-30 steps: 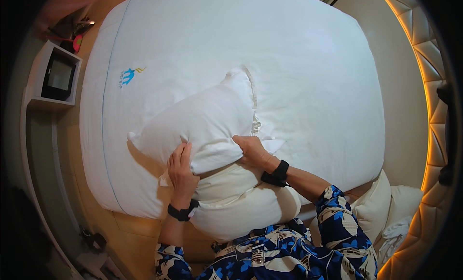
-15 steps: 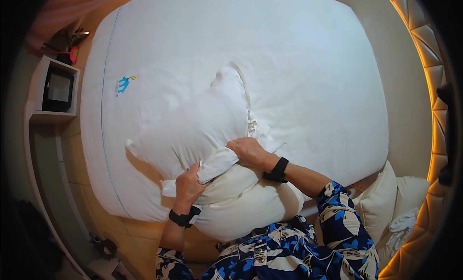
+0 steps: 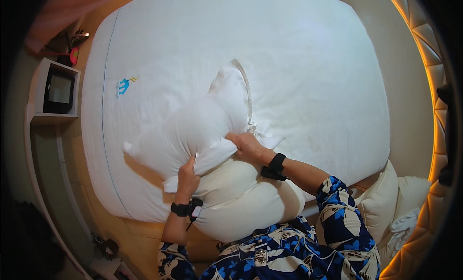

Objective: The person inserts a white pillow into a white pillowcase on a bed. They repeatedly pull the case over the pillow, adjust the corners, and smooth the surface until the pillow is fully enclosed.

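A white pillowcase (image 3: 193,123) lies on the bed and covers the far part of a cream pillow (image 3: 241,207). The pillow's bare near end bulges out between the case's opening and my body. My left hand (image 3: 188,178) is closed on the left side of the case's opening. On its other side my right hand (image 3: 248,146) grips the edge, near some bunched fabric and ties. Cloth stretches taut between both hands, and part of the opening's rim is hidden under my fingers.
The bed has a white sheet (image 3: 308,73) with a blue line and emblem at left. Two cream pillows (image 3: 378,198) and crumpled white cloth (image 3: 405,227) lie at the lower right, beside a lit padded headboard (image 3: 431,97). A white shelf unit (image 3: 36,94) stands along the left wall.
My left hand has moved slightly up and away from me, pulling the case's edge. The loose fold between my hands is now smoother and tighter. My right hand has barely moved.
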`<state>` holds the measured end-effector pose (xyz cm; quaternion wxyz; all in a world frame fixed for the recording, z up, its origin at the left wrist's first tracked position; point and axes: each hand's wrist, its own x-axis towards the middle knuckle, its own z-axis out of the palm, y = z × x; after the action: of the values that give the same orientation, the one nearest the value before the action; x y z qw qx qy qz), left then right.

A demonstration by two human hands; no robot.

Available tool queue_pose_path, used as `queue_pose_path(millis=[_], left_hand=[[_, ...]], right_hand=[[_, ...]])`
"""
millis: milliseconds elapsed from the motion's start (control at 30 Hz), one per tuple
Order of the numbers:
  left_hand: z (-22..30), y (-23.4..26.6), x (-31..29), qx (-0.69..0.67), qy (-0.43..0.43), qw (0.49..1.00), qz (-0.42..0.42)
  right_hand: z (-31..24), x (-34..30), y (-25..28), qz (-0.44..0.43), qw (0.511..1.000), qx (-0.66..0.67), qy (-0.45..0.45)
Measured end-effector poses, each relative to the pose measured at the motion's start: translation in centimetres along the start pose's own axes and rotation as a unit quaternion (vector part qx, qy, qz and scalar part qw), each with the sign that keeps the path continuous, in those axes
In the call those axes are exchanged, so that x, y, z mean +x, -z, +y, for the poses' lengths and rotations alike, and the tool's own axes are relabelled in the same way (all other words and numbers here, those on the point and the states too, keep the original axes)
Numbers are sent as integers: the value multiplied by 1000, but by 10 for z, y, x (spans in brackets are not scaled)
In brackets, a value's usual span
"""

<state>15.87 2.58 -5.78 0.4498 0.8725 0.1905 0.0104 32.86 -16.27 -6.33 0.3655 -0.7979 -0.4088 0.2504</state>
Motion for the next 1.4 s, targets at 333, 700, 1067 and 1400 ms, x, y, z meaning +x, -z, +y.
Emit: queue_pose_path(millis=[333,700,1067,1400], left_hand=[[61,28,-2,-8,-12,1000,9],[41,22,-19,-7,18,1000,-9],[36,25,0,117,-109,976,149],[11,9,-32,18,-7,1000,16]], right_hand=[[-32,-3,26,-24,996,-9,88],[-27,5,-8,-86,980,162,73],[-35,15,11,-72,985,145,66],[-47,14,-7,-8,991,25,129]])
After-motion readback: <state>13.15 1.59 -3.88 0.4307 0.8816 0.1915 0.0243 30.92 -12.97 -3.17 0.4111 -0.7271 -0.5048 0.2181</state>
